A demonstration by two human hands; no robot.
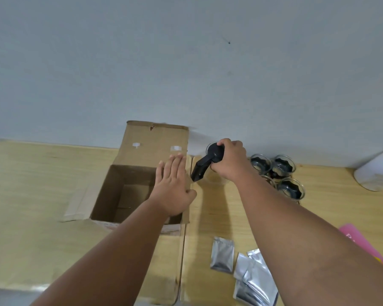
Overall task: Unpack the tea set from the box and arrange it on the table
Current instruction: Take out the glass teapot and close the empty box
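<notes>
Down at the near edge, a scatter of silver foil packets [248, 274] lies on the wooden tabletop [42, 173], just right of the cardboard box [128, 191] and partly under the right forearm. A pink sheet [363, 244] pokes in from the right border, well right of the box.

The box sits open, its back flap standing up against the pale wall, a side flap folded out flat to the left. Inside, only bare cardboard bottom shows.

Left hand [173, 186] now: flat, fingers together and stretched out, resting over the box's right rim with fingertips against the back flap. Its grip is open, holding nothing.

Right hand [228, 160] is just right of the box, grip closed over the top of a glass teapot [210, 171] with a black lid and black handle. The handle slants down toward the box. The pot's clear body is down at the tabletop; whether it touches, I cannot tell.

Right of the box, beyond the teapot, four small glass cups [276, 175] with dark insides cluster together, the right wrist crossing in front of them. Far right of the box, a white roll [376, 171] lies on its side.
</notes>
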